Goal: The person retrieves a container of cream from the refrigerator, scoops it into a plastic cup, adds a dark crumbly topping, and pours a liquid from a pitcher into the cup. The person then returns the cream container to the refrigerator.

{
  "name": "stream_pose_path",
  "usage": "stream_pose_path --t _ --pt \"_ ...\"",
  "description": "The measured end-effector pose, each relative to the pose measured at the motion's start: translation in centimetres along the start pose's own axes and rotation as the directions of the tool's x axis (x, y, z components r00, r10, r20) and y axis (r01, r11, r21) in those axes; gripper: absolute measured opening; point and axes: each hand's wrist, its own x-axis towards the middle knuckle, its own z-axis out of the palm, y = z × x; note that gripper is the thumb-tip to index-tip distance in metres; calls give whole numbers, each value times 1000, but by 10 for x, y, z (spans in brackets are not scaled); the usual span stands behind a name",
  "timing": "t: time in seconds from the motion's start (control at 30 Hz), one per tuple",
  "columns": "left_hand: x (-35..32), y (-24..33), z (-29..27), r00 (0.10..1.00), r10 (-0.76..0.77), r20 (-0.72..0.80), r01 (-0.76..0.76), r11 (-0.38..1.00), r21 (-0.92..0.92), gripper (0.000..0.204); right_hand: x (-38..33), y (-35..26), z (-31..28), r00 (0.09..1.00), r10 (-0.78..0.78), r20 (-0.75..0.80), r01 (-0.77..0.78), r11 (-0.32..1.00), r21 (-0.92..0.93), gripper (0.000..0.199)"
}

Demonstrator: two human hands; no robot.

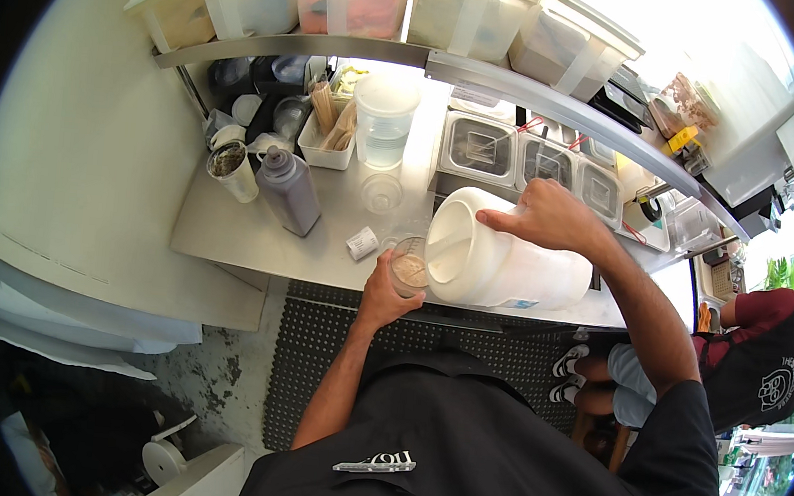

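Note:
My left hand [381, 298] is wrapped round a clear plastic cup [409, 270] at the counter's front edge; a pale brownish drink shows inside. With my right hand [555, 217] I grip a large white plastic jug [527, 271] from above. The jug lies tilted well over to the left, its wide mouth against or just above the cup's rim; I cannot tell whether liquid is flowing. Left of the cup lies a small white printed label or paper roll [361, 243]. Behind it stands another clear cup [381, 194].
On the steel counter [229, 224] stand a greyish squeeze bottle [290, 191], a cup of dark bits [232, 169], a white bin of wooden sticks [327, 152] and a lidded clear tub [385, 119]. Lidded pans [479, 148] sit behind the jug. A shelf holds storage tubs [352, 3]. Another person [755, 360] stands at right.

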Motion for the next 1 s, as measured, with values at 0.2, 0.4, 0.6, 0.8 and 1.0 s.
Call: stream_pose_path --t 0.2,0.4,0.6,0.8,1.0 --pt "3 7 -1 1000 -17 24 17 1000 15 94 4 -3 3 999 -45 -21 44 998 -41 83" --pt "3 6 -1 1000 20 4 -20 1000 11 92 7 1 2 1000 -8 -5 8 1000 -29 84" --pt "3 16 -7 1000 -29 -5 29 998 -51 87 -14 47 14 996 76 -37 -65 970 235 75" --pt "21 64 1 999 45 29 -44 998 -41 81 -70 116 64 949 207 -237 41 664 747 65" --pt "43 98 48 983 134 124 -117 984 -136 85 -130 198 135 757 588 -285 295 81 952 48"
